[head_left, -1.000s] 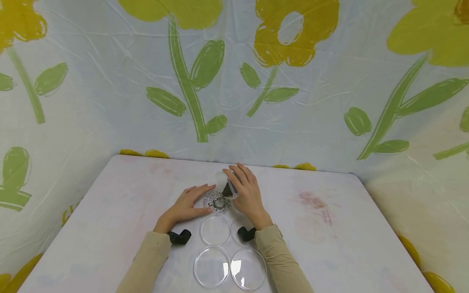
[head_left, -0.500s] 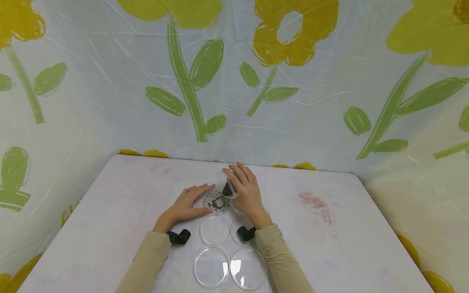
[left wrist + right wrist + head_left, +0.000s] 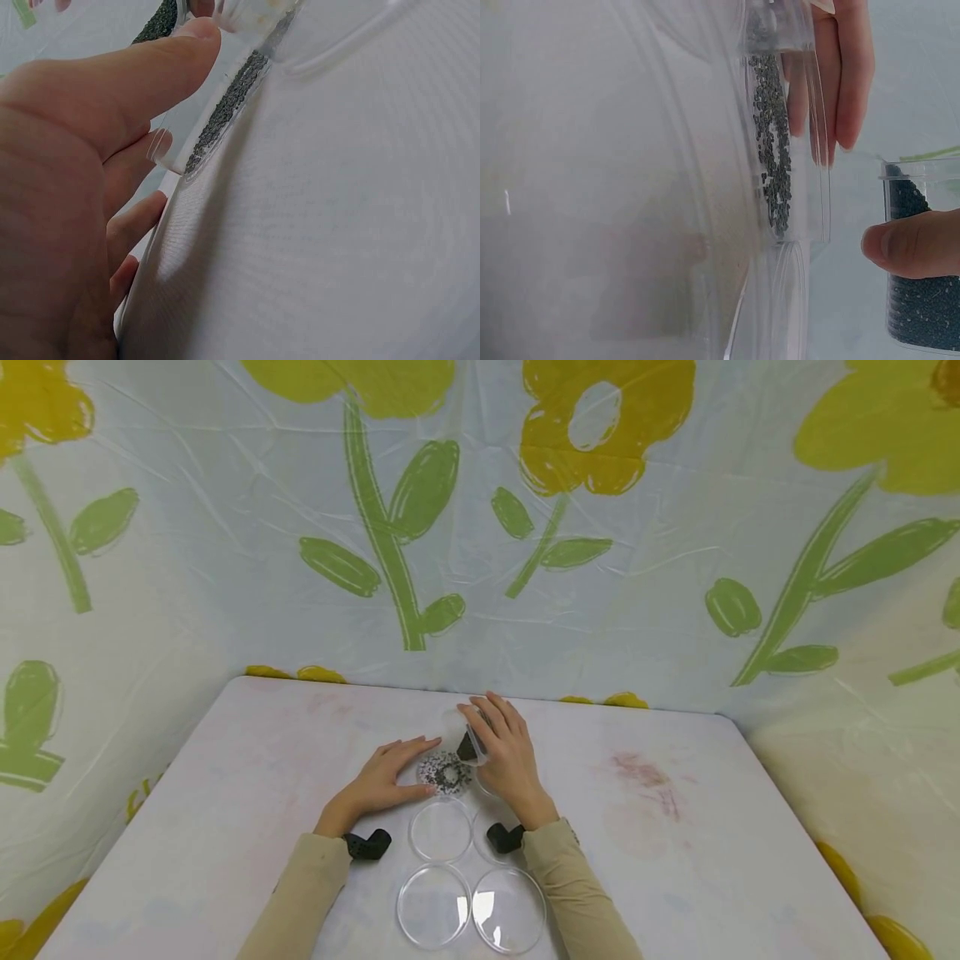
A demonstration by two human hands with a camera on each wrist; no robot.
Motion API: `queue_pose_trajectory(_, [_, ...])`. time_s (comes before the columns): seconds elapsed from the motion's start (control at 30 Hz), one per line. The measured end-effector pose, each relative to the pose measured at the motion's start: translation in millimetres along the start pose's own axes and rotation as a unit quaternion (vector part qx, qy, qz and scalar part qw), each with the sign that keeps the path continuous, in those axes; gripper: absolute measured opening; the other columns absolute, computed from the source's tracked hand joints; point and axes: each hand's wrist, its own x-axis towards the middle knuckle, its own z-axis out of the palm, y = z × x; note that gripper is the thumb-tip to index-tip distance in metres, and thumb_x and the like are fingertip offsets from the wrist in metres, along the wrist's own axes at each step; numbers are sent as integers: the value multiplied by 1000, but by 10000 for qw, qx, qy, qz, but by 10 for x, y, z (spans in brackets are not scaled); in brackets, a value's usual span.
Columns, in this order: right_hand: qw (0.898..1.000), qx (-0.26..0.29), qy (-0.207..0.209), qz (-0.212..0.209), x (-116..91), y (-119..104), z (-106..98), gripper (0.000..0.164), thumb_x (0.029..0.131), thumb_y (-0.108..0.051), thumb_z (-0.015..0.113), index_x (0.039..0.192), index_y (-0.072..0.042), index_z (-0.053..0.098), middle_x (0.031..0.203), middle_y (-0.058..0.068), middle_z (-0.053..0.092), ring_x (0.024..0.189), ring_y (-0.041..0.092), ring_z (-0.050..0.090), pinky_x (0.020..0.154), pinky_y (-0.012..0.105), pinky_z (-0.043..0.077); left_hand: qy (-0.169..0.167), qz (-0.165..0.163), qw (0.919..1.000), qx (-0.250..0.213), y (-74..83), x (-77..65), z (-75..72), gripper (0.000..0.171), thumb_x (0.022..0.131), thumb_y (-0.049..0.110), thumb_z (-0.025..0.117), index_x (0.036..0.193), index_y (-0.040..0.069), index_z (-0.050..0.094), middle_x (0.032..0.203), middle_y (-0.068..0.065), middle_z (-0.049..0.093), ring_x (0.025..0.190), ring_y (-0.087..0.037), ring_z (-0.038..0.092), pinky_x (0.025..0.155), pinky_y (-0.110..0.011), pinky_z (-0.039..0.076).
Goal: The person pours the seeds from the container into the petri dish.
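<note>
In the head view my left hand [image 3: 382,777] lies at the left of a clear petri dish [image 3: 817,195], thumb at its near rim and straight index finger at its far side. Small dark seed-like grains [image 3: 771,142] are scattered in the dish, around a pale centre. My right hand [image 3: 508,758] grips a clear plastic cup [image 3: 930,169] that is tilted toward the dish. Many more dark grains [image 3: 922,315] fill much of the cup, and the right thumb [image 3: 911,244] presses its wall. The left thumb [image 3: 172,64] shows large in the left wrist view.
Several other clear dishes stand close together: a middle dish [image 3: 441,832], a near-left dish [image 3: 405,935] and a near-right dish [image 3: 540,935] among them. The right forearm and its wrist camera [image 3: 504,839] overlap some. A flowered sheet [image 3: 645,610] hangs behind the pale table [image 3: 225,827].
The grains in the dish now form a more even ring around the pale centre. The right hand and cup have shifted very slightly; the left hand keeps its place.
</note>
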Motion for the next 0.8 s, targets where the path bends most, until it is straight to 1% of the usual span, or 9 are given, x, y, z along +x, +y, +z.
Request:
queue_pose_trajectory(0.2, [10000, -16, -29, -10, -8, 10, 5, 79, 67, 13, 73, 139, -12, 54, 138, 14, 53, 136, 35, 41, 111, 50, 32, -2, 4, 10000, 0, -3, 8, 6, 76, 87, 46, 72, 152, 18, 43, 153, -8, 43, 143, -29, 34, 115, -55, 18])
queue_pose_trajectory(0.33, [10000, -16, -22, 2, -22, 18, 15, 81, 65, 13, 76, 139, -12, 54, 137, 14, 53, 136, 35, 41, 111, 50, 32, -7, 8, 10000, 7, 0, 6, 5, 77, 87, 47, 72, 152, 18, 42, 153, -8, 43, 143, -29, 34, 115, -55, 17])
queue_pose_trajectory(0.57, [9995, 141, 3, 268, -24, 27, 7, 87, 60, 15, 74, 140, -13, 53, 139, 14, 52, 136, 36, 40, 111, 49, 32, 19, 24, 10000, 35, -3, 1, 2, 77, 87, 47, 72, 152, 18, 43, 152, -8, 44, 143, -28, 35, 115, -54, 18])
queue_pose_trajectory(0.63, [9990, 226, 35, 382, -23, 30, 6, 87, 59, 12, 77, 139, -12, 53, 139, 14, 52, 136, 36, 41, 110, 49, 33, 12, 5, 10000, 63, -7, 3, 3, 77, 87, 47, 72, 152, 18, 43, 153, -8, 43, 143, -28, 35, 115, -54, 18])
queue_pose_trajectory(0.8, [9957, 589, 112, 701, -38, 57, 5, 90, 59, 3, 89, 140, -9, 52, 139, 14, 52, 136, 36, 40, 107, 51, 36, -6, -39, 10000, 12, -2, 6, 3, 77, 86, 47, 73, 151, 18, 43, 153, -8, 44, 143, -27, 34, 115, -53, 18])
